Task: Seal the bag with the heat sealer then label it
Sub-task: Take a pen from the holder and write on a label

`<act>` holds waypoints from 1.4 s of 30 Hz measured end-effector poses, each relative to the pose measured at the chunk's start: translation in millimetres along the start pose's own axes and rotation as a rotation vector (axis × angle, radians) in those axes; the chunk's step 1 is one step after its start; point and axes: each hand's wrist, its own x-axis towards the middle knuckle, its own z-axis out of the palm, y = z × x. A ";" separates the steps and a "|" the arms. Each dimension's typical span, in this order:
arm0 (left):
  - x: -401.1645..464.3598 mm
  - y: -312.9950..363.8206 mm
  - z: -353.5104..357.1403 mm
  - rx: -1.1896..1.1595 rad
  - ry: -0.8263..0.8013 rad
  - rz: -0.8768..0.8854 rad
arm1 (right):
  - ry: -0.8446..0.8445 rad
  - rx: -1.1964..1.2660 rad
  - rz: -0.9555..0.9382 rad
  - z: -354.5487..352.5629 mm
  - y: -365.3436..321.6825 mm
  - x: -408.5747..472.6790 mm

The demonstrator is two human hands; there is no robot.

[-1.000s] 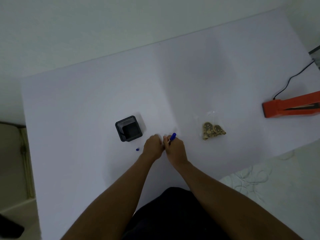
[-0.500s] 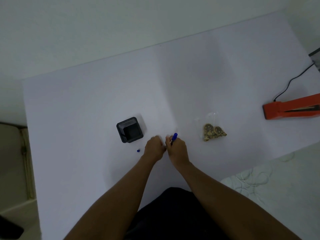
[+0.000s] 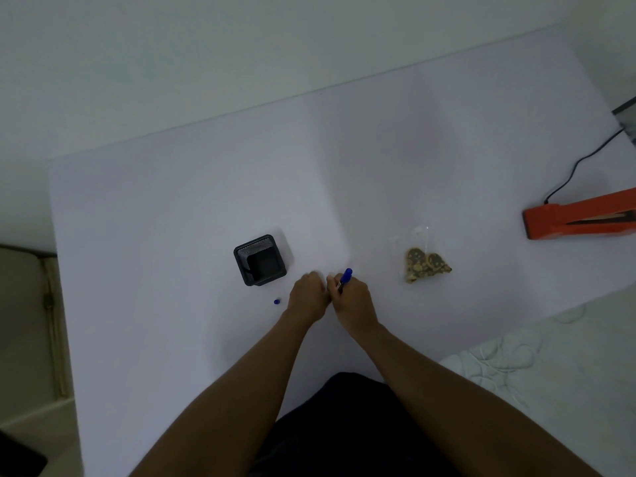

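A small clear bag with brown snacks inside lies on the white table, right of my hands. The orange heat sealer sits at the right edge with its black cord. My right hand grips a blue pen, tip down at the table. Touching it on the left, my left hand rests with fingers curled on the surface. Whatever lies under the fingers is too pale and small to make out. A blue pen cap lies left of my left hand.
A black mesh pen holder stands just beyond and left of my hands. A white mattress lies past the table's near right edge. A wall runs behind the far edge.
Both hands stay together at the same spot, with only slight shifts; the pen remains in my right hand. Bag, sealer and holder have not moved.
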 end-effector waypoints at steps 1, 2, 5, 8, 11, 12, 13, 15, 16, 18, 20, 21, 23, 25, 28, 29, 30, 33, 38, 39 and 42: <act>0.1 0.1 0.0 0.008 -0.009 0.000 | -0.012 0.002 -0.004 0.8 1.2 0.5; 0.4 0.0 0.0 0.014 -0.010 0.001 | -0.018 0.008 -0.005 1.8 2.8 1.3; 0.5 0.0 -0.5 0.034 -0.016 0.001 | -0.034 0.015 -0.004 3.8 4.7 1.5; 0.3 -0.6 -0.5 0.028 -0.007 0.009 | -0.009 0.021 0.009 2.1 0.6 2.8; -0.2 -2.7 -0.7 0.025 -0.008 0.014 | -0.033 -0.002 0.009 0.7 -2.5 5.0; 0.1 -3.1 0.1 0.022 -0.008 0.017 | -0.044 -0.010 0.012 1.3 -1.8 5.0; 0.2 -3.4 0.4 0.011 -0.006 0.014 | -0.037 -0.007 0.023 1.4 -1.0 4.9; 0.9 -3.6 0.7 -0.001 -0.003 0.009 | -0.021 -0.015 0.048 2.1 0.0 5.2; 1.3 -3.7 1.0 0.007 -0.003 0.010 | -0.027 -0.025 0.048 2.3 -0.3 5.0; 2.0 -4.1 1.1 0.017 -0.007 0.011 | -0.040 -0.031 0.048 3.2 -0.9 4.7; 2.5 -4.3 1.4 0.026 -0.007 0.015 | -0.046 -0.019 0.049 2.5 -0.7 3.2; 2.2 -4.1 1.1 0.023 -0.007 0.014 | -0.042 -0.014 0.043 1.7 0.1 2.5; 2.4 -5.0 1.3 0.012 -0.004 0.008 | -0.037 -0.012 0.021 0.1 0.2 0.7; 2.3 -4.6 1.5 0.008 0.002 0.007 | -0.039 -0.001 0.019 0.0 0.6 0.4; 2.8 -4.0 2.3 0.007 0.014 0.009 | -0.028 -0.006 0.034 -0.1 1.1 1.6; 2.4 -3.8 2.1 0.006 0.013 0.005 | -0.026 -0.012 0.033 -0.4 0.8 1.3; 3.3 -4.6 3.0 0.001 0.014 0.006 | -0.019 -0.015 0.033 -1.1 0.9 0.8; 3.6 -6.1 3.5 -0.009 0.004 0.007 | 0.015 -0.008 0.040 -4.8 1.3 -1.5; 4.3 -8.1 4.4 -0.016 0.006 0.011 | 0.006 -0.010 0.029 -5.0 -0.4 -4.8; 4.1 -7.6 4.1 -0.020 0.006 0.010 | 0.004 -0.018 0.026 -4.8 -1.4 -4.7; 4.4 -7.2 3.5 -0.022 0.007 0.006 | 0.003 -0.018 0.018 -4.0 -2.4 -4.1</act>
